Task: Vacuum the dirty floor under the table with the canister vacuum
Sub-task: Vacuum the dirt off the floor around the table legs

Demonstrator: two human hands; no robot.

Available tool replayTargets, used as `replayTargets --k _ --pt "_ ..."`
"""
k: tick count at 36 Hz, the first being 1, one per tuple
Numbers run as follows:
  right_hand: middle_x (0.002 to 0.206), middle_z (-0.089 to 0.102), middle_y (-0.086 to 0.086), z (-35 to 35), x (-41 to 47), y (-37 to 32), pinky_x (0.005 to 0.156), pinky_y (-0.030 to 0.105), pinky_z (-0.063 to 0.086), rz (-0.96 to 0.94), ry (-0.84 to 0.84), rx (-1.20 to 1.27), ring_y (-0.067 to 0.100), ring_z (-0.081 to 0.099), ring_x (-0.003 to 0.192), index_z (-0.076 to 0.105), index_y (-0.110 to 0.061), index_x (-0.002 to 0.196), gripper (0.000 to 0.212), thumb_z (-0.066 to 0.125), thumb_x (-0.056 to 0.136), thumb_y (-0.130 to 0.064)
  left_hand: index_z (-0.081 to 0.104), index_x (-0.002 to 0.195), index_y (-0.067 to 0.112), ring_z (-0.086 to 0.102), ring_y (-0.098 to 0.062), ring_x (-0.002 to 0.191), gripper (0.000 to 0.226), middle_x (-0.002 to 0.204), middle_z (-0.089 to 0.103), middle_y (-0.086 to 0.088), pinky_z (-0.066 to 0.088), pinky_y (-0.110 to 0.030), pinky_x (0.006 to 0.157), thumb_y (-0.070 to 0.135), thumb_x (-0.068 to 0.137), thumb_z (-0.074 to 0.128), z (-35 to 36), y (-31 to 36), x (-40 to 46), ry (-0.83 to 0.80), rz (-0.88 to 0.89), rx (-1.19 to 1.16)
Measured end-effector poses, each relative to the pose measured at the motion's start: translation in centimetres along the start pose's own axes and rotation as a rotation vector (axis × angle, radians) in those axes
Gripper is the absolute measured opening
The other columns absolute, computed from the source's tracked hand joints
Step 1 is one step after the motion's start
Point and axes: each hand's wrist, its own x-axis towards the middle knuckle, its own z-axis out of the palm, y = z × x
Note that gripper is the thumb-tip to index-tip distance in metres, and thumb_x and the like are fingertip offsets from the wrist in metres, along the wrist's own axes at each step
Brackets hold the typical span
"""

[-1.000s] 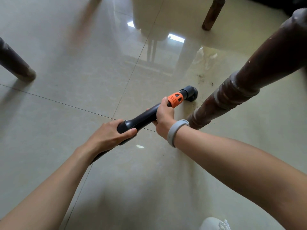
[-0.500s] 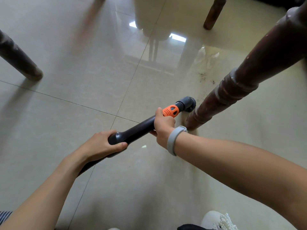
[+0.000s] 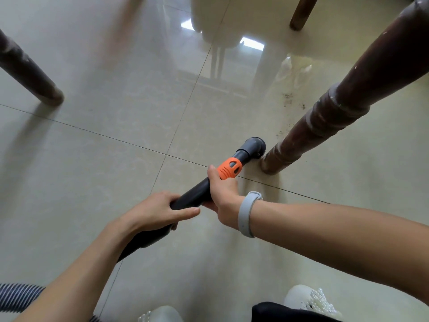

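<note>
Black vacuum wand w/ orange collar (image 3: 202, 194) gripped by left hand (image 3: 154, 212) & right hand (image 3: 222, 194), grey brush nozzle (image 3: 254, 147) just beside dark turned-wood table leg (image 3: 325, 122), dirt specks (image 3: 289, 98) beyond.

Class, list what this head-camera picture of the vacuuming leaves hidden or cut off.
- Canister: out of frame; the hose leaves at the left edge.
- Brush nozzle underside: faces the floor.
- Table top: cut off above the table leg.
- Wand grip: covered by the left hand and right hand.

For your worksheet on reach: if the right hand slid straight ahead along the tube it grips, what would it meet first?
The right hand would first meet the orange collar, already touching its thumb; beyond that comes the brush head.
</note>
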Motion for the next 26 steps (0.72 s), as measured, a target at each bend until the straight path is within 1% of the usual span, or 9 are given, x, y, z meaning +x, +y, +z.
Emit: replayTargets --k 5,8,10,13,16,19,21,23,26 --pt "0.119 0.054 0.01 0.7 0.1 -1.7 0.05 0.029 0.053 -0.054 -0.034 0.065 0.023 0.061 0.095 0.041 -0.011 0.128 0.055 0.063 0.087 -0.041 0.054 0.065 0.013 0.06 -0.011 0.055 0.043 0.06 0.066 -0.003 0.046 -0.024 0.062 0.048 0.09 0.056 -1.1 -0.4 -0.6 -0.02 -0.047 -0.067" --pt "0.107 0.056 0.007 0.7 0.9 -3.3 0.076 0.043 0.056 -0.101 0.113 0.113 0.027 0.059 0.098 0.052 -0.006 0.113 0.037 0.058 0.09 -0.035 0.054 0.062 0.016 0.06 -0.011 0.055 0.046 0.062 0.067 -0.003 0.047 -0.026 0.066 0.053 0.091 0.053 -1.3 -1.0 -1.0 -0.051 -0.057 -0.053" --pt "0.102 0.055 0.009 0.3 1.4 -3.4 0.088 0.045 0.052 -0.099 0.171 0.069 0.03 0.058 0.098 0.052 -0.002 0.117 0.037 0.054 0.091 -0.029 0.055 0.058 0.018 0.061 -0.011 0.056 0.053 0.062 0.067 -0.002 0.048 -0.027 0.069 0.061 0.088 0.051 -1.2 -1.7 -1.2 -0.112 -0.083 -0.034" --pt "0.098 0.053 0.01 -0.3 0.7 -1.5 0.072 0.041 0.053 -0.047 0.121 0.013 0.025 0.055 0.082 0.047 -0.01 0.109 0.024 0.046 0.095 -0.028 0.058 0.053 0.019 0.061 -0.012 0.058 0.059 0.061 0.067 -0.001 0.048 -0.026 0.071 0.07 0.08 0.047 -0.9 -2.8 -1.8 -0.231 -0.1 0.004" --pt "0.087 0.053 0.007 -1.1 0.2 0.7 0.058 0.038 0.053 -0.007 0.095 -0.002 0.022 0.056 0.077 0.045 -0.009 0.105 0.023 0.045 0.095 -0.029 0.055 0.053 0.021 0.059 -0.014 0.058 0.053 0.061 0.064 -0.002 0.048 -0.024 0.068 0.066 0.079 0.054 -0.6 -3.6 -2.2 -0.368 -0.098 -0.067" --pt "0.088 0.053 0.008 -1.3 -0.2 2.5 0.061 0.039 0.054 0.036 0.06 -0.001 0.026 0.058 0.09 0.047 -0.011 0.091 0.018 0.045 0.095 -0.028 0.057 0.055 0.021 0.057 -0.018 0.057 0.05 0.062 0.063 -0.005 0.048 -0.026 0.066 0.07 0.065 0.066 -0.5 -4.5 -2.6 -0.526 -0.119 -0.128" --pt "0.086 0.054 0.009 -1.4 -0.8 3.5 0.065 0.04 0.054 0.069 0.031 -0.013 0.026 0.058 0.085 0.046 -0.011 0.087 0.017 0.046 0.095 -0.025 0.059 0.058 0.021 0.058 -0.024 0.062 0.053 0.064 0.064 -0.007 0.049 -0.031 0.068 0.072 0.057 0.073 -0.5 -5.2 -3.0 -0.589 -0.139 -0.125" --pt "0.084 0.053 0.011 -1.3 -1.1 4.0 0.064 0.04 0.055 0.079 0.003 -0.039 0.024 0.057 0.077 0.047 -0.009 0.088 0.016 0.046 0.095 -0.023 0.06 0.063 0.021 0.058 -0.027 0.066 0.056 0.067 0.065 -0.009 0.05 -0.032 0.069 0.073 0.052 0.076 -0.4 -5.6 -3.5 -0.602 -0.159 -0.128" --pt "0.089 0.055 0.012 -1.3 -1.2 3.8 0.059 0.04 0.055 0.074 -0.034 -0.1 0.025 0.058 0.079 0.047 -0.01 0.086 0.016 0.047 0.095 -0.023 0.059 0.071 0.018 0.059 -0.021 0.063 0.069 0.066 0.066 -0.004 0.049 -0.027 0.066 0.083 0.049 0.068 0.2 -5.0 -4.0 -0.539 -0.159 -0.146"
